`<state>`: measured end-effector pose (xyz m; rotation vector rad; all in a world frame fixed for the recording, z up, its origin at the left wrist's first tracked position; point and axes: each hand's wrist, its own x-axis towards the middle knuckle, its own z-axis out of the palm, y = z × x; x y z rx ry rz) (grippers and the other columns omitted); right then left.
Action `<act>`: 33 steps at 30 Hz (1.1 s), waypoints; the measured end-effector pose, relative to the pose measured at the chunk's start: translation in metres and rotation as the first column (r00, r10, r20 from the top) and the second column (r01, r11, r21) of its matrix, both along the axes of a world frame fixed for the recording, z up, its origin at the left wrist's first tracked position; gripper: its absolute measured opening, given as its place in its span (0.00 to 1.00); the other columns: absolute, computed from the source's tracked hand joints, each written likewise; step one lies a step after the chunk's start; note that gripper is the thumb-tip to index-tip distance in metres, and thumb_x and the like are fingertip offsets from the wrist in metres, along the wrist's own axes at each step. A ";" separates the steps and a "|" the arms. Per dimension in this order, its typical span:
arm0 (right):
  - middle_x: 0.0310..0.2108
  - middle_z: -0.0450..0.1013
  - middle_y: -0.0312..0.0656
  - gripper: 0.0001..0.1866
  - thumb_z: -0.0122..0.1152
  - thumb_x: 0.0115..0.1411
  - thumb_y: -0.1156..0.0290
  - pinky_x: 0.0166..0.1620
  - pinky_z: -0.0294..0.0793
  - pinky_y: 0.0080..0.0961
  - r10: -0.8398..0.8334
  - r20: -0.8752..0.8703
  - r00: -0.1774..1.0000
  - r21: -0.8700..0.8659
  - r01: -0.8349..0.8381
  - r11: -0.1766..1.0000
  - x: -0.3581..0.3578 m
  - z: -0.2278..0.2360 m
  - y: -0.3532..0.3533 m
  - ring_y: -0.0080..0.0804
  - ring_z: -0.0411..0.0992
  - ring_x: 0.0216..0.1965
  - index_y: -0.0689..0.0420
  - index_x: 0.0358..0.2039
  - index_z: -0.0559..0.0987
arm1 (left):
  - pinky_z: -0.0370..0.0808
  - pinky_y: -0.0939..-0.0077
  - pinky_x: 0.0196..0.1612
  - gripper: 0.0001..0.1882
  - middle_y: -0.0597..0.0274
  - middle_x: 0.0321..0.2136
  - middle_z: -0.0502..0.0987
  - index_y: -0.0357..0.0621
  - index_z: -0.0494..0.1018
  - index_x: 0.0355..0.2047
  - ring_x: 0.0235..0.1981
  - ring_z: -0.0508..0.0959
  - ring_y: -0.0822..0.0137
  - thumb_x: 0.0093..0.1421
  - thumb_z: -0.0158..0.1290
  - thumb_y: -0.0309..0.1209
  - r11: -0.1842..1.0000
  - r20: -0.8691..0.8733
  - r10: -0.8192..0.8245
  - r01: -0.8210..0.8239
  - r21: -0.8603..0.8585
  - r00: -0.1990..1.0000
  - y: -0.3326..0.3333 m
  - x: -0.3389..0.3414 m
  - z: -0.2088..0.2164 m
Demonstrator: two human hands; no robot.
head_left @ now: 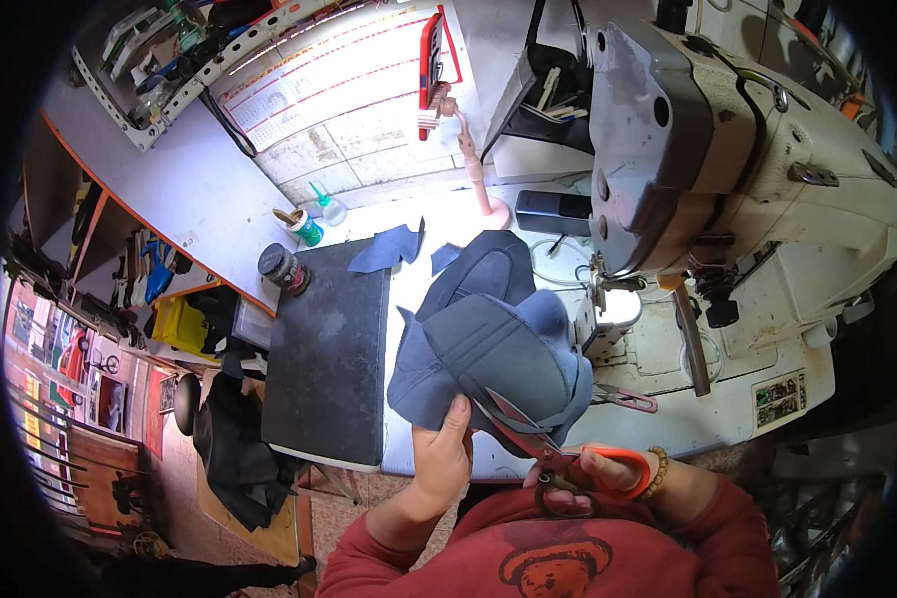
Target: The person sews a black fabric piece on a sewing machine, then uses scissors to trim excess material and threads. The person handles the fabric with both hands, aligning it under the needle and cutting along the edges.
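A blue-grey stitched piece of sheet material (488, 344), with curved panels and seam lines, is held up over the near edge of the white table. My left hand (443, 453) grips its lower left edge, thumb on top. In my right hand (583, 473) is a pair of scissors (623, 468) with orange handle loops, my fingers through them. The scissor blades are parted at the lower edge of the material; whether they touch it I cannot tell. A second blue-grey piece (493, 269) with a curved opening lies just behind.
To the right stands a sewing machine (688, 169). A black board (329, 359) lies left, with blue scraps (389, 247) at its far end and a dark jar (284, 267) beside it. A pink stand (480, 189) holds a red-cased phone (431, 75). Small snips (628, 399) lie near the machine.
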<state>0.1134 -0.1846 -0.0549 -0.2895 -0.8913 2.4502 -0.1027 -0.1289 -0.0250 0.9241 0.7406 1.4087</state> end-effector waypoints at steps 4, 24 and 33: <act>0.27 0.64 0.31 0.37 0.39 0.66 0.41 0.26 0.57 0.10 -0.017 -0.044 0.999 -0.035 0.015 0.999 -0.006 -0.002 -0.002 0.12 0.58 0.22 0.65 0.57 0.64 | 0.72 0.62 0.54 0.19 0.53 0.54 0.70 0.36 0.62 0.57 0.54 0.72 0.60 0.67 0.43 0.25 0.998 0.063 -0.006 0.010 -0.055 0.998 -0.004 -0.001 -0.004; 0.25 0.63 0.31 0.38 0.36 0.67 0.40 0.25 0.56 0.11 -0.070 -0.030 0.997 -0.066 0.068 0.996 -0.006 -0.009 -0.004 0.13 0.56 0.18 0.65 0.58 0.65 | 0.72 0.63 0.55 0.20 0.54 0.51 0.74 0.36 0.65 0.56 0.50 0.75 0.59 0.63 0.48 0.22 0.981 0.135 0.062 -0.035 -0.193 0.989 0.022 -0.005 0.006; 0.24 0.61 0.30 0.37 0.36 0.68 0.42 0.25 0.55 0.11 -0.052 -0.065 0.997 -0.067 0.047 0.997 -0.010 -0.010 0.000 0.14 0.55 0.18 0.65 0.59 0.63 | 0.71 0.64 0.56 0.20 0.55 0.51 0.73 0.35 0.65 0.56 0.51 0.74 0.60 0.62 0.48 0.20 0.974 0.098 0.088 -0.065 -0.219 0.991 0.021 -0.011 0.004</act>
